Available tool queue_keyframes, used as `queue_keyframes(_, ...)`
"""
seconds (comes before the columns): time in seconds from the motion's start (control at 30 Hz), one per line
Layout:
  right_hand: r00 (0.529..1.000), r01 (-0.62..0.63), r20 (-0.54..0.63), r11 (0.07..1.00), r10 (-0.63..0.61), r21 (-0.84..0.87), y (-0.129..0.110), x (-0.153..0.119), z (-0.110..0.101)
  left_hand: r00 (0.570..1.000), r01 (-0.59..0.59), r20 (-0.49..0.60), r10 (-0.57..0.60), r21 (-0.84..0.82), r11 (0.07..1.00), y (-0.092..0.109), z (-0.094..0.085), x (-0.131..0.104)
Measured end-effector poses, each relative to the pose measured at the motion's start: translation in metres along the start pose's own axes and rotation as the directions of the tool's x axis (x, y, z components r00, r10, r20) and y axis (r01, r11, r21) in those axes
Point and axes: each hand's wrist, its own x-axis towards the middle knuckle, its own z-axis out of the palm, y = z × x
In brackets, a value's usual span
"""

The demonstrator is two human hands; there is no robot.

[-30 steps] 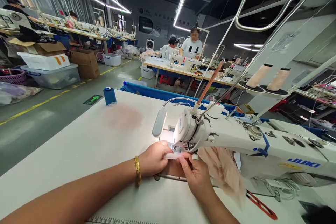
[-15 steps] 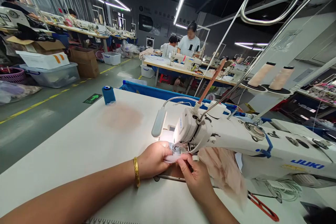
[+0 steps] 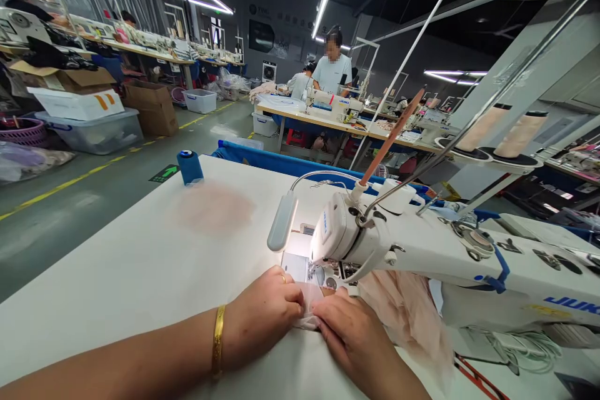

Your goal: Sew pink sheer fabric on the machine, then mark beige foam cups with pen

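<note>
My left hand, with a gold bangle at its wrist, is closed on the left side of a small piece of sheer pale fabric. The right side of that fabric is pinched by my right hand. Both hands rest just in front of the needle area of a white sewing machine, whose lamp lights the metal plate. A bunched heap of sheer peach fabric lies under the machine arm, right of my right hand. Parts of the held fabric are hidden by my fingers.
A blue thread spool stands at the table's far left corner, near a thin round peach fabric piece. Red-handled thread snips or similar tool lie at lower right. Two peach thread cones stand behind the machine. A person stands farther back.
Both hands have moved down, away from the needle toward me, with the sheer fabric between them. More of the metal plate shows. The view has shifted slightly.
</note>
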Motion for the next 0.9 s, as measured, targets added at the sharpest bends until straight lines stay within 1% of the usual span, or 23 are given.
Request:
queue_keyframes(0.1, 0.999, 0.006, -0.044, 1.000, -0.007, -0.026, 0.004, 0.000, 0.005, 0.999, 0.025, 0.044, -0.027, 0.027, 0.999, -0.005, 0.000, 0.001)
queue_keyframes(0.2, 0.997, 0.016, -0.079, 0.999, -0.019, -0.042, 0.007, 0.001, 0.009, 0.996, 0.024, 0.081, -0.027, 0.038, 0.999, -0.011, 0.001, 0.003)
queue_keyframes(0.33, 0.996, 0.009, -0.087, 0.998, -0.014, -0.055, 0.009, 0.003, 0.011, 0.998, 0.019, 0.057, -0.022, 0.059, 0.998, -0.017, 0.002, 0.007)
queue_keyframes(0.4, 0.996, 0.013, -0.083, 0.998, -0.018, -0.062, 0.009, 0.004, 0.012, 0.999, -0.002, 0.047, -0.001, 0.065, 0.998, -0.018, 0.002, 0.008)
queue_keyframes(0.57, 0.994, 0.034, -0.098, 0.995, -0.043, -0.089, 0.010, 0.002, 0.012, 0.994, -0.080, 0.082, 0.077, 0.024, 0.997, -0.015, -0.001, 0.008)
queue_keyframes(0.8, 0.995, -0.007, -0.095, 0.995, -0.003, -0.104, 0.010, 0.001, 0.014, 0.990, -0.100, 0.097, 0.097, 0.028, 0.995, -0.016, -0.003, 0.009)
queue_keyframes(0.9, 0.995, -0.027, -0.099, 0.994, 0.016, -0.104, 0.010, 0.003, 0.014, 0.992, -0.093, 0.085, 0.088, 0.045, 0.995, -0.019, -0.003, 0.010)
